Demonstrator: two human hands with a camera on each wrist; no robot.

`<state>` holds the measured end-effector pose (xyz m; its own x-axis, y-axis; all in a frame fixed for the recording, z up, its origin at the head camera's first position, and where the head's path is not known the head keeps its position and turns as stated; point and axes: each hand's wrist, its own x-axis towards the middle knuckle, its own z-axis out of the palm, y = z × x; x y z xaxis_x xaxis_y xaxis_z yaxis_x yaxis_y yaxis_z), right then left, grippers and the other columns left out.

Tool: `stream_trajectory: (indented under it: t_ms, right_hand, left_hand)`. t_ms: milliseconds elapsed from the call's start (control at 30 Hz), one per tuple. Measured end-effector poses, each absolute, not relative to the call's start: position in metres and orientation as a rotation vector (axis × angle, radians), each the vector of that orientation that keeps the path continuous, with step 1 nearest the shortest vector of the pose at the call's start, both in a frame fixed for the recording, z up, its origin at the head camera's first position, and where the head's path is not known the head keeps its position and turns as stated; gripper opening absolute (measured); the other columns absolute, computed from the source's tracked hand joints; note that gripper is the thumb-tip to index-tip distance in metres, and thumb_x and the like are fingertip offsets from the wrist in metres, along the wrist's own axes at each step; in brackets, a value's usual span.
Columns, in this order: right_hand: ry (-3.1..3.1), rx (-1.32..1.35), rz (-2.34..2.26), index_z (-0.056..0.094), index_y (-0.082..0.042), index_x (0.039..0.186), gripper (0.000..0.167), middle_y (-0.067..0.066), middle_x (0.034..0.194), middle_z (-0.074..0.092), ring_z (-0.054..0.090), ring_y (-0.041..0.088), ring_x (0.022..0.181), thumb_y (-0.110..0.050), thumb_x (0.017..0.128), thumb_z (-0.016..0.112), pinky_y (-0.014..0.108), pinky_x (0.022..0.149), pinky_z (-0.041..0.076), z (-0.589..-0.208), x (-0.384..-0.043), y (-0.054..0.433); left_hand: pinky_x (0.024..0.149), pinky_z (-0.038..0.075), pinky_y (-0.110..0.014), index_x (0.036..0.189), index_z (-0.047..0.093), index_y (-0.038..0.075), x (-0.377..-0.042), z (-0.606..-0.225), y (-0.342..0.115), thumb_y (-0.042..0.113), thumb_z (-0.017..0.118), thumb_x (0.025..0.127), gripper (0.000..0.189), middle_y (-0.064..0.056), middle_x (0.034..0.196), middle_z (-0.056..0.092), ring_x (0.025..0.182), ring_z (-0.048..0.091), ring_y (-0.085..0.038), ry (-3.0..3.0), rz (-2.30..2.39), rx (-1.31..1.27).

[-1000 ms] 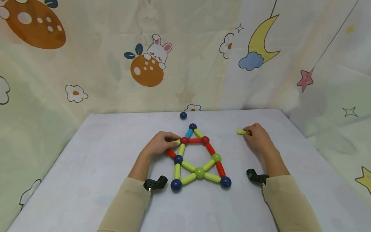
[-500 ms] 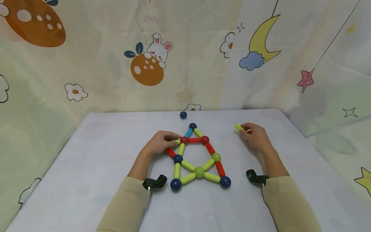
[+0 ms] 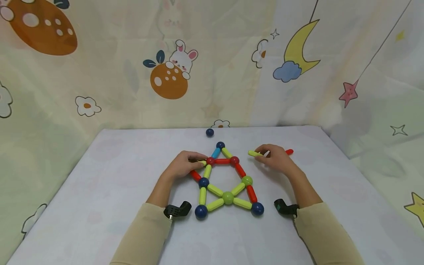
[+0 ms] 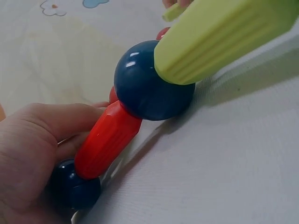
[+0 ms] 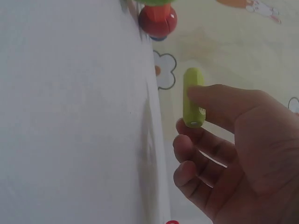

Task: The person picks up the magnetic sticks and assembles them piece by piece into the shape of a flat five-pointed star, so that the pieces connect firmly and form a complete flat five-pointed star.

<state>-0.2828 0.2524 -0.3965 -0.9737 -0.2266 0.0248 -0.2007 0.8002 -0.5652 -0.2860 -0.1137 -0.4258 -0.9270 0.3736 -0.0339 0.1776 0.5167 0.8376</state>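
Note:
A flat frame of magnetic rods and balls lies on the table, with a green ball (image 3: 228, 198) near its front and a red ball (image 3: 210, 161) at its upper left. My left hand (image 3: 181, 164) is at that upper left side, thumb and finger pinching a yellow-green rod (image 3: 203, 162) at the red ball. In the left wrist view, a dark blue ball (image 4: 74, 185) on a red rod (image 4: 108, 141) sits partly hidden by the palm. My right hand (image 3: 275, 158) pinches another yellow-green rod (image 5: 193, 98) between thumb and fingers, right of the frame.
A loose dark blue ball (image 3: 209, 132) lies by the table's back edge. Behind the right hand, a red rod (image 3: 289, 151) lies on the white table (image 3: 99, 206). A printed curtain (image 3: 218, 73) hangs behind the table.
My right hand has moved left toward the frame, carrying the yellow-green rod, and the loose red rod now shows to its right. The left hand stays in place.

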Motion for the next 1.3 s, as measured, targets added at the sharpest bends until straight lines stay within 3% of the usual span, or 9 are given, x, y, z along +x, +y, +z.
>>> stream_trajectory:
  t_ms: [233, 600, 1300]
  right_hand:
    - [2.863, -0.398, -0.867, 0.073, -0.011, 0.118, 0.027, 0.011, 0.108, 0.069, 0.060, 0.025, 0.089, -0.025, 0.095, 0.072, 0.030, 0.072, 0.052, -0.397, -0.280, 0.239]
    - [2.827, -0.466, -0.838, 0.073, -0.012, 0.117, 0.024, 0.008, 0.104, 0.068, 0.061, 0.024, 0.091, -0.022, 0.095, 0.072, 0.031, 0.077, 0.052, -0.401, -0.280, 0.229]
    - [2.808, -0.449, -0.838, 0.073, -0.012, 0.118, 0.025, 0.009, 0.107, 0.070, 0.062, 0.023, 0.092, -0.024, 0.096, 0.072, 0.030, 0.075, 0.053, -0.397, -0.277, 0.233]
  left_hand:
    - [0.102, 0.051, -0.043, 0.122, 0.077, 0.019, -0.285, -0.428, -0.108, 0.034, 0.071, 0.097, 0.030, -0.001, 0.121, 0.074, 0.112, 0.062, -0.022, 2.593, 1.393, 0.438]
    - [0.089, 0.050, -0.036, 0.116, 0.080, 0.019, -0.281, -0.428, -0.100, 0.033, 0.074, 0.095, 0.025, 0.001, 0.110, 0.076, 0.102, 0.062, -0.020, 2.682, 1.383, 0.356]
    - [0.089, 0.051, -0.035, 0.114, 0.081, 0.021, -0.280, -0.427, -0.097, 0.033, 0.076, 0.094, 0.023, 0.002, 0.107, 0.076, 0.102, 0.062, -0.019, 2.706, 1.372, 0.323]
